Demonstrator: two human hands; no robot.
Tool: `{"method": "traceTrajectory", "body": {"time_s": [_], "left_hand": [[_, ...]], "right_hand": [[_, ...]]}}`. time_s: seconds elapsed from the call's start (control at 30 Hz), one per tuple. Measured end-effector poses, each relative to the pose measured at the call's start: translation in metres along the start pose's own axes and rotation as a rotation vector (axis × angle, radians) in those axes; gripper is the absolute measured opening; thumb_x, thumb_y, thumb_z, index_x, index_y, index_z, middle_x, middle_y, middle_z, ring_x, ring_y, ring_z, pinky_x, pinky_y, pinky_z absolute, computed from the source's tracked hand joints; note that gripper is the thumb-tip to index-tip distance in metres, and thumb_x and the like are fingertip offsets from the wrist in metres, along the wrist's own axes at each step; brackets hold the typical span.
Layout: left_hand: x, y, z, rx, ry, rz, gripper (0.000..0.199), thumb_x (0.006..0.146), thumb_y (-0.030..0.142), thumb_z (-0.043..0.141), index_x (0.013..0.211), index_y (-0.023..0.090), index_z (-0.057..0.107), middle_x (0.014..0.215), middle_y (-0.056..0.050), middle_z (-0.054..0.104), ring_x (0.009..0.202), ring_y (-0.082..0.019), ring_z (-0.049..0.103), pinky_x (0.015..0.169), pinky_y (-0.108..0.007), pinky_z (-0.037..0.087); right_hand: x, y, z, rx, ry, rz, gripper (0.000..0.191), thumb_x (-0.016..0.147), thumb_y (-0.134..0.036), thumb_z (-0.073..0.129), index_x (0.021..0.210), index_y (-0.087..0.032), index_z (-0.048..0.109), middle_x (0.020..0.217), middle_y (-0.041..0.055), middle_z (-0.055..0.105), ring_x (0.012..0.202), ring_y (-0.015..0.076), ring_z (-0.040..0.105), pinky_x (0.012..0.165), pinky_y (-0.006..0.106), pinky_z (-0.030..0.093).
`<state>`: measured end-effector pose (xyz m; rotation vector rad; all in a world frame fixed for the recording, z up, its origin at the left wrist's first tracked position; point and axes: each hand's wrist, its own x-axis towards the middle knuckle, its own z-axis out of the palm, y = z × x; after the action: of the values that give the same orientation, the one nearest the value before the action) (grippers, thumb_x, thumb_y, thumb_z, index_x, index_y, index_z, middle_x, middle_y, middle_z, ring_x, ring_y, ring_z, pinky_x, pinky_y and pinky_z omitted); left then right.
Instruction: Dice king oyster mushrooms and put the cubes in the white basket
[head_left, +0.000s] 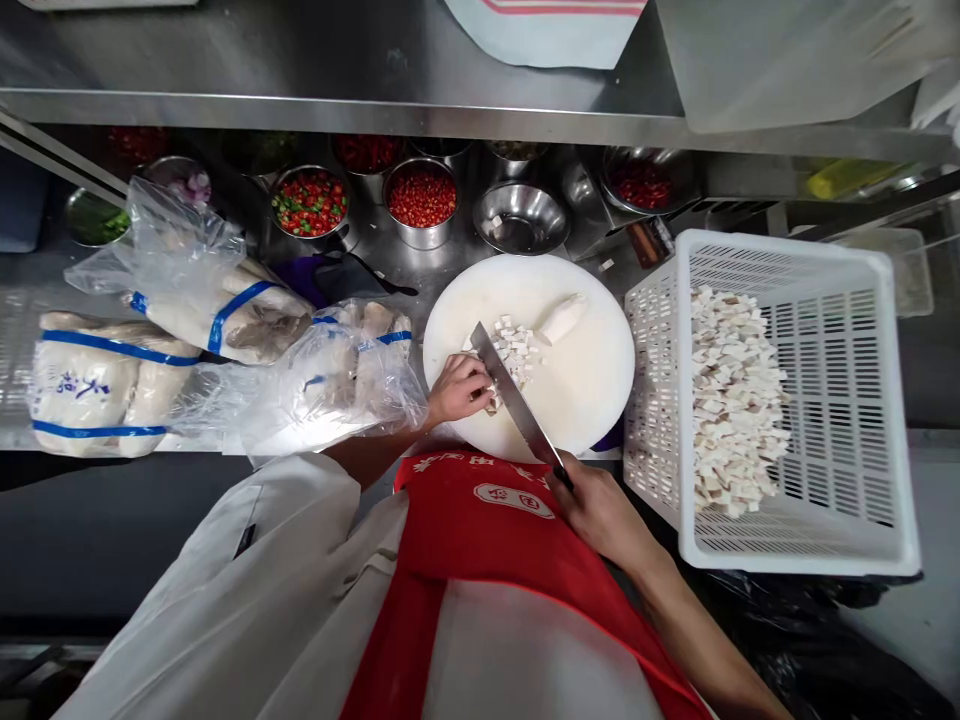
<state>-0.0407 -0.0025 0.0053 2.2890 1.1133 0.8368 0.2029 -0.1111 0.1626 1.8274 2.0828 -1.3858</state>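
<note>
On the round white cutting board (592, 390), my right hand (600, 505) grips the black handle of a kitchen knife (517, 405), its blade slanting up and left across the board. My left hand (459, 388) has its fingers curled against a partly hidden piece of king oyster mushroom (493, 402), close beside the blade. Small white diced mushroom (516, 345) lies just beyond the blade. A larger uncut king oyster mushroom (561, 320) rests on the far right part of the board.
At right, a white plastic basket (684, 400) holds a heap of mushroom dice (739, 410). Bagged mushrooms (337, 370) lie at left. Behind the board stand a metal bowl (523, 215) and containers of chopped chilies (422, 195). A steel shelf edge (375, 112) runs overhead.
</note>
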Motion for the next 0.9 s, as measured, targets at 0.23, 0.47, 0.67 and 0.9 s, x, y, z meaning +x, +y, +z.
{"method": "traceTrajectory", "body": {"time_s": [0.23,0.47,0.67,0.9], "left_hand": [[0.003,-0.005,0.001,-0.024,-0.019,0.019,0.015,0.089,0.032,0.059,0.082,0.020,0.065,0.096,-0.007,0.062,0.095,-0.020,0.055,0.088,-0.040,0.044],[-0.008,0.001,-0.010,-0.129,0.052,0.009,0.009,0.089,0.026,0.059,0.092,0.020,0.064,0.105,-0.008,0.062,0.104,-0.019,0.058,0.093,-0.038,0.048],[-0.016,-0.002,-0.016,-0.050,0.190,-0.064,0.006,0.083,0.021,0.060,0.089,0.021,0.063,0.098,-0.006,0.062,0.096,-0.019,0.059,0.087,-0.038,0.049],[-0.006,-0.007,-0.012,-0.032,0.090,-0.016,0.004,0.084,0.024,0.060,0.083,0.021,0.062,0.095,-0.005,0.064,0.095,-0.019,0.056,0.087,-0.039,0.046]], "right_hand": [[0.053,0.012,0.028,-0.059,0.017,0.069,0.029,0.094,-0.027,0.041,0.116,-0.017,0.057,0.090,0.0111,0.073,0.087,0.0255,0.070,0.072,0.030,0.045],[0.053,0.020,0.035,0.036,0.155,-0.007,0.034,0.093,-0.033,0.040,0.117,-0.016,0.059,0.088,0.0092,0.073,0.084,0.0261,0.069,0.074,0.032,0.047],[0.014,0.008,0.016,0.046,0.129,-0.051,0.036,0.097,-0.035,0.039,0.124,-0.019,0.056,0.101,0.0089,0.074,0.091,0.0253,0.070,0.078,0.032,0.049],[0.014,-0.003,0.009,-0.023,-0.015,0.018,0.032,0.097,-0.032,0.037,0.118,-0.018,0.057,0.098,0.0113,0.074,0.092,0.0268,0.070,0.076,0.032,0.046]]}}
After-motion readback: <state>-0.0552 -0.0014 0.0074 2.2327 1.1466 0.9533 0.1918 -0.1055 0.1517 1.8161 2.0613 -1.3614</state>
